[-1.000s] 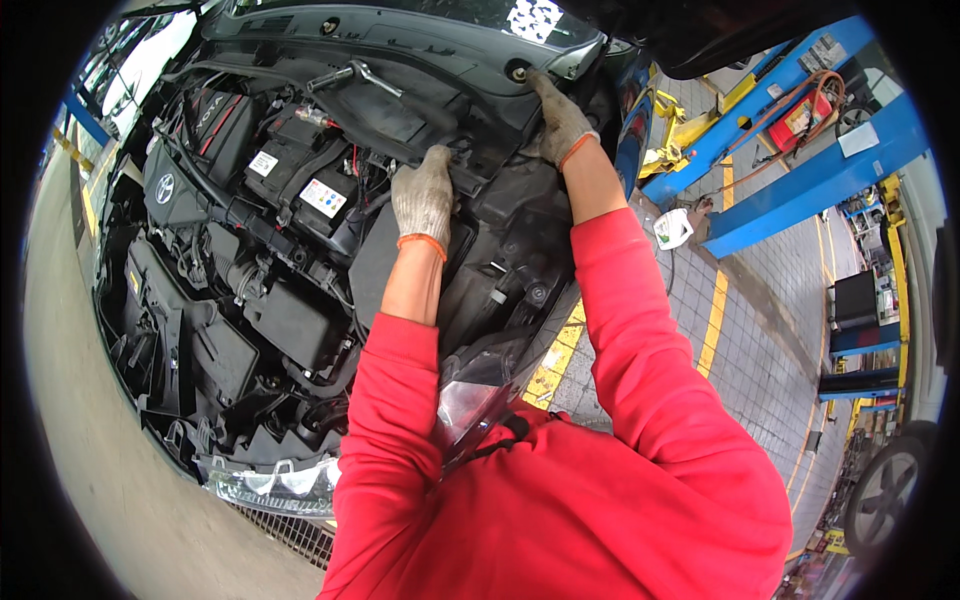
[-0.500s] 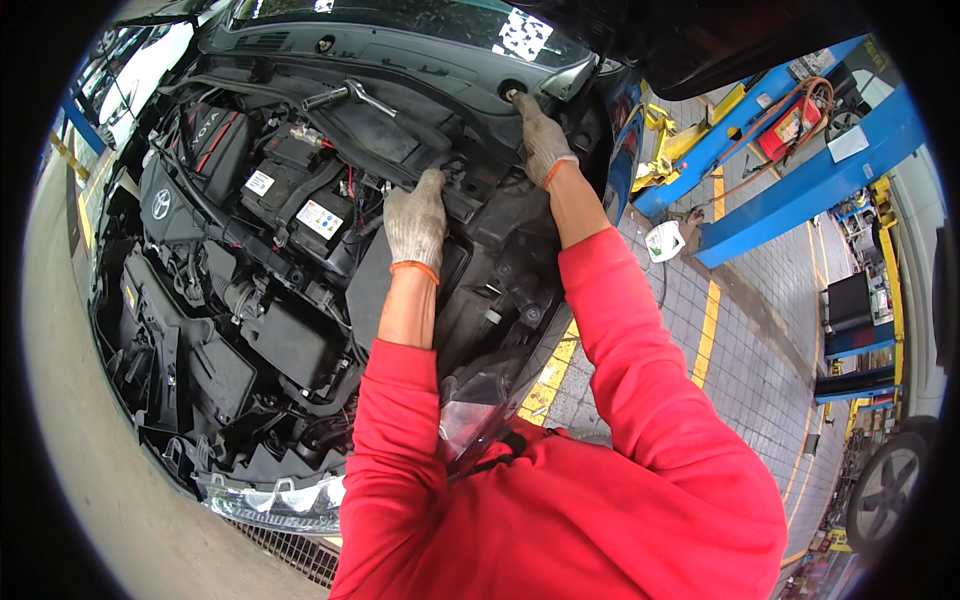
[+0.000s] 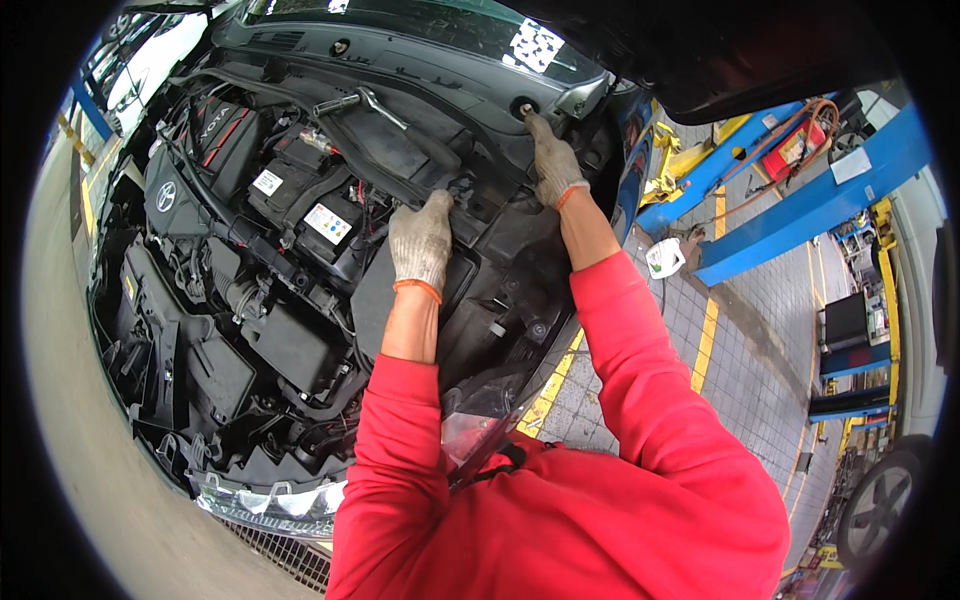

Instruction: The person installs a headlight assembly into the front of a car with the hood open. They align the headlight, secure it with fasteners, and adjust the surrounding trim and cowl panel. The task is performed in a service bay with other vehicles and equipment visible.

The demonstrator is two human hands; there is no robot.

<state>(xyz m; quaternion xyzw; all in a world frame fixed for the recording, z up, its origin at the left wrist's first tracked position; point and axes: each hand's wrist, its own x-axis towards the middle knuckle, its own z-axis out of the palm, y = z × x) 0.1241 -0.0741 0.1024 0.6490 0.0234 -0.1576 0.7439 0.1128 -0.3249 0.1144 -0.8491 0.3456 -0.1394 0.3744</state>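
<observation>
My left hand (image 3: 420, 242), in a pale knit work glove with an orange cuff, is closed at the near end of a black plastic panel (image 3: 392, 140) below the windshield. Its fingertips are partly hidden. My right hand (image 3: 556, 164), gloved alike, reaches to a round black hole in the grey cowl, with a fingertip at the brass-coloured wiper spindle (image 3: 527, 109). Its other fingers are curled and mostly out of sight. Across the panel, beyond my left hand, lies a metal ratchet wrench (image 3: 382, 108) with a socket (image 3: 338, 103).
Left of my hands sit the battery (image 3: 325, 226) and engine cover (image 3: 176, 195) in the open engine bay. A second wiper spindle (image 3: 340, 47) shows farther left. To the right stand a blue lift post (image 3: 820, 195), a white jug (image 3: 664, 257) and a wheel (image 3: 880, 510).
The whole view has shifted a little, with the car lower in it. My left hand has turned slightly at the panel. My right hand stays at the spindle, and the wrench lies where it was.
</observation>
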